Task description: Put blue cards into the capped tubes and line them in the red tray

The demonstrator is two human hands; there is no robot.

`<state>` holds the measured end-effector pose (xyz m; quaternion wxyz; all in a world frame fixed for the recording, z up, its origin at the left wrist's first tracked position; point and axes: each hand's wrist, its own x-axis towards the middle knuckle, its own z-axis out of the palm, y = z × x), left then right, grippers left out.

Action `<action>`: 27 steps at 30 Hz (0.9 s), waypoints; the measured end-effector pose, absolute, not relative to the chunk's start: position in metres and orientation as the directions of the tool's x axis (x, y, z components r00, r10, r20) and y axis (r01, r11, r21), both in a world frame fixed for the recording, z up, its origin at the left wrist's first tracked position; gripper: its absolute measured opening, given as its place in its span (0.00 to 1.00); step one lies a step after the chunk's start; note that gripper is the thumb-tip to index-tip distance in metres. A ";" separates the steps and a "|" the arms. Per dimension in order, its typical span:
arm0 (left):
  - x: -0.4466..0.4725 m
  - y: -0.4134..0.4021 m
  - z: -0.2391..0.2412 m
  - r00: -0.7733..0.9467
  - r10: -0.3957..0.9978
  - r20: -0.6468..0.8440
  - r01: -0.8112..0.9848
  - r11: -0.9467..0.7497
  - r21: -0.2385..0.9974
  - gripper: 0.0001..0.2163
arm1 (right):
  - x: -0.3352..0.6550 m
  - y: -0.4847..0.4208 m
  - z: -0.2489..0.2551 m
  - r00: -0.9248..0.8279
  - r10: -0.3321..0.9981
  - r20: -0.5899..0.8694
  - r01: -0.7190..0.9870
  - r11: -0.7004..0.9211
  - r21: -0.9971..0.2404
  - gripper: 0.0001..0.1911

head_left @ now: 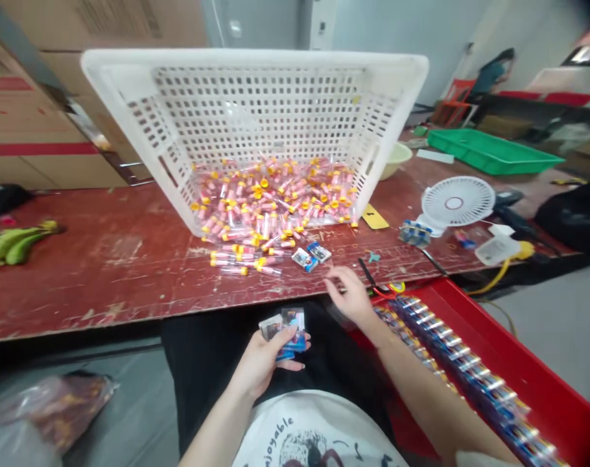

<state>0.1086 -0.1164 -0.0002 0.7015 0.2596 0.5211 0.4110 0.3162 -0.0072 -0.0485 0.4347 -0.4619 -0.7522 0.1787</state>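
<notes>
My left hand (270, 357) is closed around a few small printed blue-and-white packs (294, 327), held over my lap with the thumb on top. My right hand (351, 295) is above the table's front edge, fingers loosely bent and apart, with nothing visible in them. Just beyond it, two similar small packs (305, 259) lie on the red-brown table (144, 279). Behind these, a white plastic basket (256, 58) rests tipped on its side, its mouth toward me. Clear tubes with pink contents and yellow caps (275, 194) fill its lower side and spill onto the table.
A red tray (533, 383) at my right holds rows of packs (470, 363). Farther right are a white fan (454, 202), a green tray (494, 152) and a yellow card (375, 217). Green bananas (20, 243) lie left; cartons (37, 123) stand behind. A person (492, 74) is in the background.
</notes>
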 end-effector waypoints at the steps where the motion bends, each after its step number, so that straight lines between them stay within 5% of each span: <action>1: 0.104 -0.118 0.001 0.104 0.855 -0.507 -0.314 0.512 0.799 0.14 | 0.281 0.007 -0.041 -0.268 0.833 0.483 0.505 0.549 -0.666 0.05; 8: 0.081 -0.120 0.000 0.029 0.887 -0.462 -0.382 0.437 0.814 0.14 | 0.181 0.041 -0.041 -0.408 0.873 0.269 0.421 0.441 -0.793 0.11; 15: 0.081 -0.112 -0.016 0.039 0.868 -0.496 -0.488 0.449 0.748 0.15 | 0.218 0.038 -0.046 -0.557 0.828 -0.067 0.222 0.070 -0.972 0.16; 21: 0.079 -0.101 -0.029 0.002 0.884 -0.467 -0.414 0.426 0.805 0.16 | 0.232 0.028 -0.039 -0.642 0.727 -0.245 -0.094 -0.391 -0.915 0.24; 27: 0.070 -0.093 -0.046 -0.210 0.869 -0.448 -0.381 0.350 0.856 0.17 | 0.215 0.014 -0.047 -0.409 0.907 -0.100 -0.253 -0.218 -0.943 0.23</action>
